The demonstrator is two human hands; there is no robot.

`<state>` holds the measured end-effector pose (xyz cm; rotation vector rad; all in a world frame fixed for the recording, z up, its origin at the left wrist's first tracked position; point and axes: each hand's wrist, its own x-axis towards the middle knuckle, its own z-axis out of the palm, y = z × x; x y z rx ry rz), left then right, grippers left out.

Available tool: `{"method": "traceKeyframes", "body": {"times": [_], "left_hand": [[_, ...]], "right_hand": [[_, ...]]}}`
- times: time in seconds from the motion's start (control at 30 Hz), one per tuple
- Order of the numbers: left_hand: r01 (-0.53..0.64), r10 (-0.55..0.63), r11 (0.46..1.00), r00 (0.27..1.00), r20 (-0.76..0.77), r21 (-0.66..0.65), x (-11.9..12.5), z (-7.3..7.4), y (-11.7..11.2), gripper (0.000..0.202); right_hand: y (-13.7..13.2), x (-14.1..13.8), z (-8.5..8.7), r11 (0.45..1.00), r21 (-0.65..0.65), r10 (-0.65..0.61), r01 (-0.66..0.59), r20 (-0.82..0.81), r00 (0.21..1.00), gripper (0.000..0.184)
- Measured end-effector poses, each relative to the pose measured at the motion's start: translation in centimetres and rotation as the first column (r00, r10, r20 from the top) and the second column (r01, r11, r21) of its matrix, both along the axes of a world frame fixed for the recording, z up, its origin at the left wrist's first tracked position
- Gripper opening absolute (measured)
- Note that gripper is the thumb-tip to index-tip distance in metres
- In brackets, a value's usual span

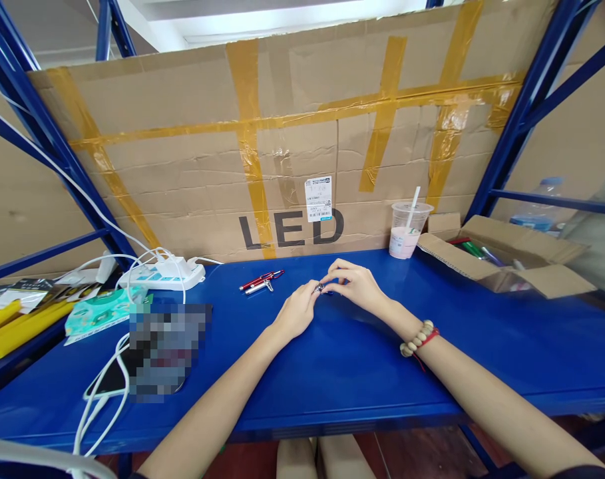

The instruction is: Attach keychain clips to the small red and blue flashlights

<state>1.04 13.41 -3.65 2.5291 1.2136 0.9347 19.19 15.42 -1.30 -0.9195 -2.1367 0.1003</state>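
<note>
My left hand [297, 311] and my right hand [355, 285] meet above the middle of the blue table [342, 372]. Both pinch one small dark metal part [321, 288] between their fingertips; I cannot make out what it is. My right wrist wears a bead bracelet [418, 338] with a red string. To the left of my hands, a few small red and silver pen-like items [260, 281] lie on the table.
A white power strip [163, 273] with white cables lies at the back left, near a teal packet [102, 311] and a phone [113, 379]. A plastic cup [408, 231] with a straw and an open cardboard box [502, 259] stand at the back right. Taped cardboard marked LED [292, 229] forms the back wall.
</note>
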Motion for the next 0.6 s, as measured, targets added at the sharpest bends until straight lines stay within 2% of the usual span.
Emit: {"method": "traceKeyframes", "body": {"times": [0.3,0.47,0.6], "left_hand": [[0.025,-0.025,1.0,0.99,-0.14,0.0,-0.3,0.4,-0.6,0.018],[0.077,-0.073,0.997,0.982,-0.176,0.016,-0.4,0.4,-0.8,0.02],[0.091,-0.086,0.996,0.982,-0.165,0.018,-0.2,0.5,-1.3,0.02]], "right_hand": [[0.0,0.2,0.3,0.999,-0.039,0.036,-0.032,0.099,0.994,0.034],[0.1,0.3,0.3,0.988,-0.154,0.04,-0.021,0.12,0.992,0.03],[0.4,0.6,0.1,0.971,-0.225,0.089,-0.075,0.051,0.995,0.032]]}}
